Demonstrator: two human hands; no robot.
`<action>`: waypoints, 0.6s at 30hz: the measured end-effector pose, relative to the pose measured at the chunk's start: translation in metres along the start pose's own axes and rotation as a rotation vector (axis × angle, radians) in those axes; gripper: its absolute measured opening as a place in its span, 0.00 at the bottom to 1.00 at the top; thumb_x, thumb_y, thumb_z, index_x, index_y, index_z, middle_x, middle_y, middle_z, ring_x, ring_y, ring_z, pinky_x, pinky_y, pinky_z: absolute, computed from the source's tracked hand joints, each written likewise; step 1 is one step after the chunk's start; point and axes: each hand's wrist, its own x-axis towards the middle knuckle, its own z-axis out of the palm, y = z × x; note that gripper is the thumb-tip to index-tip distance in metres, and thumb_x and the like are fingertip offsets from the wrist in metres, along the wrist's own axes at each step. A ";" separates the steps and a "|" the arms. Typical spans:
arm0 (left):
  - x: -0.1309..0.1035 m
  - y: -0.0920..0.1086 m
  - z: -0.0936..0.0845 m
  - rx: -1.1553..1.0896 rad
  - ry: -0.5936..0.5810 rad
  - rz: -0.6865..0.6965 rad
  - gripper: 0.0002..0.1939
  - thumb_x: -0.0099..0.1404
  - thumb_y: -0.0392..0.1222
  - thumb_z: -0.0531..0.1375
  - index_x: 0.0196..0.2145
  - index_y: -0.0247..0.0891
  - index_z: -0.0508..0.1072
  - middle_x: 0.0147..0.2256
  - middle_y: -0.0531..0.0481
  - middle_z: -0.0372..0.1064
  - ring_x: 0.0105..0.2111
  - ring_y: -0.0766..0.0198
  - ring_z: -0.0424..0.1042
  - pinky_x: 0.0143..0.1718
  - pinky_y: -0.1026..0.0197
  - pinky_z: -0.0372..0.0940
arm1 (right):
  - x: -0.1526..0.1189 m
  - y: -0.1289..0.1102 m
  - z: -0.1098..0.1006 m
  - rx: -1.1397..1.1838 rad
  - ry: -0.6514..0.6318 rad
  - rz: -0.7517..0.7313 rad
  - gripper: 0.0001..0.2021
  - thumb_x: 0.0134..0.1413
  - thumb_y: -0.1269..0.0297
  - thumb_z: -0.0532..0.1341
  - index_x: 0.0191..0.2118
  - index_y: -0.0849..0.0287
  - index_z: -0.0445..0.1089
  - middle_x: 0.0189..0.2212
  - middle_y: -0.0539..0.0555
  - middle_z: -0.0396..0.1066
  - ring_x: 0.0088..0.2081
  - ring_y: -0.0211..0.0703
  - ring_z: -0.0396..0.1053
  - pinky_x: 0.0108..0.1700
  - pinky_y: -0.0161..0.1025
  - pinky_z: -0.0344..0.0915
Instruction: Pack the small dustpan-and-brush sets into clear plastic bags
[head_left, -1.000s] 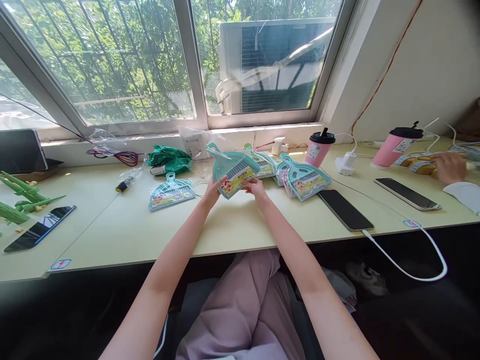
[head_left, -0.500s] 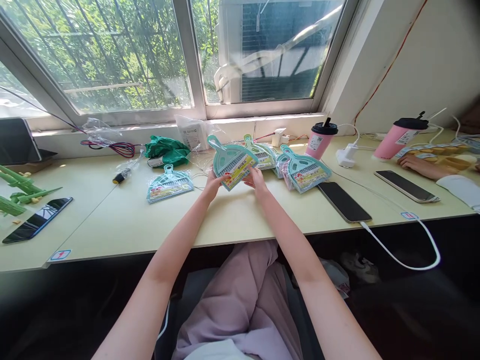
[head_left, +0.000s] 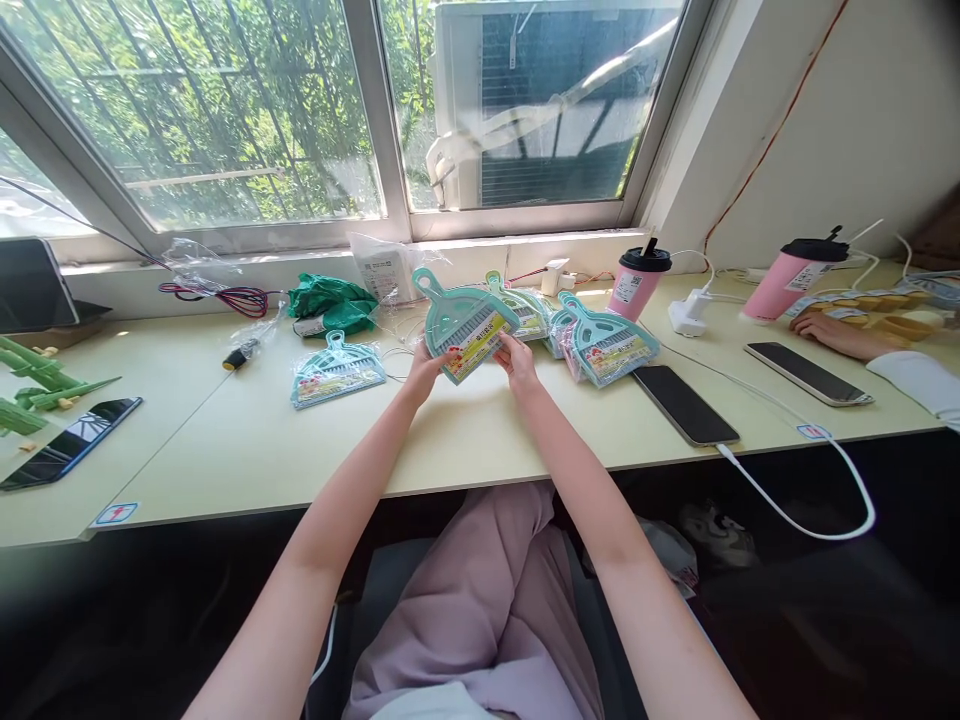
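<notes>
Between my hands, above the table, a teal mini dustpan and brush set [head_left: 463,320] is held tilted, its yellow label facing me. My left hand [head_left: 426,372] grips its lower left edge, with the thumb on the front. My right hand [head_left: 516,358] is closed on its lower right edge. To the left, another teal dustpan set [head_left: 339,372] lies on the table. Just behind the held one is a green dustpan set [head_left: 525,308], partly hidden. On the right, several packed sets lie in a pile, a teal dustpan set [head_left: 613,345] on top.
Near the right pile are a black phone [head_left: 686,405] on a white cable and a pink cup [head_left: 637,285]. Farther right are a second phone [head_left: 810,373], another pink cup [head_left: 795,278] and another person's hand [head_left: 832,328]. A green plastic bag [head_left: 334,303] lies at the back left.
The held dustpan set is turned very slightly, its label a little more toward me. Both hands keep their hold, and the view has shifted slightly.
</notes>
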 end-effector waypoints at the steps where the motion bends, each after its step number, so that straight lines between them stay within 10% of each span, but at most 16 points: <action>1: 0.000 0.000 0.000 -0.002 0.002 -0.001 0.45 0.43 0.45 0.76 0.58 0.46 0.65 0.49 0.47 0.77 0.53 0.46 0.76 0.52 0.47 0.72 | -0.001 0.001 0.001 0.005 -0.010 -0.007 0.13 0.50 0.58 0.76 0.37 0.56 0.74 0.33 0.51 0.81 0.42 0.43 0.79 0.48 0.38 0.79; 12: -0.004 -0.006 0.007 -0.036 -0.037 -0.133 0.44 0.46 0.42 0.76 0.60 0.44 0.66 0.48 0.45 0.78 0.48 0.50 0.79 0.52 0.48 0.73 | -0.004 0.007 0.003 0.073 0.004 0.031 0.11 0.52 0.69 0.74 0.33 0.57 0.71 0.33 0.52 0.81 0.42 0.45 0.80 0.49 0.41 0.79; 18: -0.008 -0.009 0.006 -0.091 -0.379 -0.291 0.36 0.56 0.50 0.74 0.60 0.45 0.71 0.58 0.39 0.74 0.57 0.45 0.77 0.61 0.42 0.67 | -0.003 0.001 0.001 0.101 0.042 -0.086 0.10 0.54 0.64 0.73 0.40 0.57 0.75 0.39 0.54 0.82 0.50 0.48 0.79 0.52 0.43 0.79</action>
